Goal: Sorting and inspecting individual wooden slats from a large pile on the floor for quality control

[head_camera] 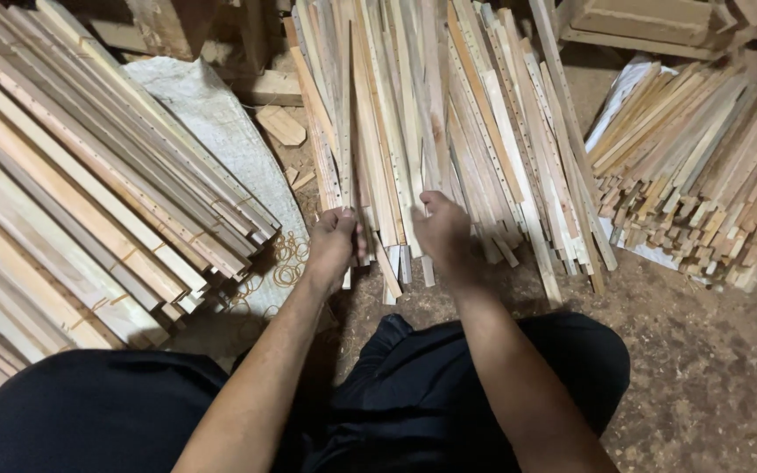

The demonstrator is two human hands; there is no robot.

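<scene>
Pretty cramped spot tbh. The left hand [333, 241] and right hand [442, 232] sit right up against the fan of thin wooden slats [431, 114], so nothing gets through straight ahead. On the left, the stack of long strips [72, 193] walls that side off, with only a narrow lane over the white sack [212, 114] and loose rubber bands [286, 258]. On the right, the pile of short sticks [703, 166] blocks the far side, but the dirt floor [703, 368] in front of it is open.
</scene>
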